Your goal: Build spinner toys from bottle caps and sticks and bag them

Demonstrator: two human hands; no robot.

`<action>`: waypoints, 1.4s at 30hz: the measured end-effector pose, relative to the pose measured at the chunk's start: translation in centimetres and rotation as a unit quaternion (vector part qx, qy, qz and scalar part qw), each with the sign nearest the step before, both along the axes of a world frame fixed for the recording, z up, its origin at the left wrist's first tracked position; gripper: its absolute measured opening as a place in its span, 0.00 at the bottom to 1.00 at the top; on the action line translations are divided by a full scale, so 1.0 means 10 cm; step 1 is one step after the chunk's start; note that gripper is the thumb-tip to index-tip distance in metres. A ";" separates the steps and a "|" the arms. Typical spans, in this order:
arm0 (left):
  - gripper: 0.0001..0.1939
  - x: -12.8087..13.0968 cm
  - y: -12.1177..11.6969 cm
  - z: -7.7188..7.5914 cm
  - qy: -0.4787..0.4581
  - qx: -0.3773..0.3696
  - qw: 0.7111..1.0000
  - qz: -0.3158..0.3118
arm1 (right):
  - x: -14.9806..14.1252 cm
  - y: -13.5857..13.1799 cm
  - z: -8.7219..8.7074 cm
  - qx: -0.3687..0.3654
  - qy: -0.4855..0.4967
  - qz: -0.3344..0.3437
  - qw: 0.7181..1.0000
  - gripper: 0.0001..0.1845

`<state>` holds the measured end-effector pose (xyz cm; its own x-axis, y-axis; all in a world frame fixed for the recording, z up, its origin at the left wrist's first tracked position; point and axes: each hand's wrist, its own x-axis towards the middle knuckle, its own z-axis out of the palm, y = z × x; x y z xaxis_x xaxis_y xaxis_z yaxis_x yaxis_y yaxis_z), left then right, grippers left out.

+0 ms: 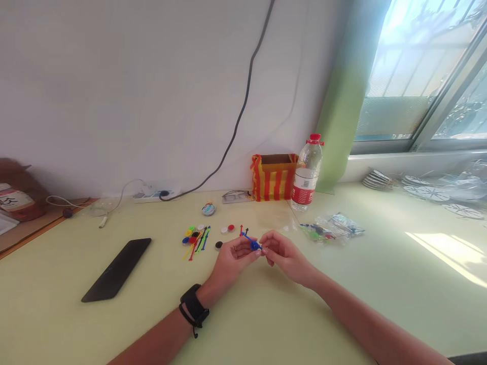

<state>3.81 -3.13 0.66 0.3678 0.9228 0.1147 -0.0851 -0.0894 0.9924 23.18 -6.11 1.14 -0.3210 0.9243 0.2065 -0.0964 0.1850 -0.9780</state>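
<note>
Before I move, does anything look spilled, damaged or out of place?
Nothing clearly stands out. The bottle stands upright, and I see no spill. The coloured arrows beside the round caps overlap loosely, but none looks broken; fine damage to the blue piece in the left hand can't be told.

Looked like a domestic room, possibly a small workroom: smooth pale yellow-green tabletop (57, 324) stood against a plain greyish-white wall (133, 91); long black cable (248, 83) hung there; barred, metal-framed glass window (409, 66) admitted daylight.
</note>
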 end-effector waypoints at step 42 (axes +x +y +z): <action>0.18 -0.08 0.00 0.11 0.001 -0.017 0.998 -0.056 | 0.11 0.04 -0.04 0.018 -0.060 -0.107 0.992 0.22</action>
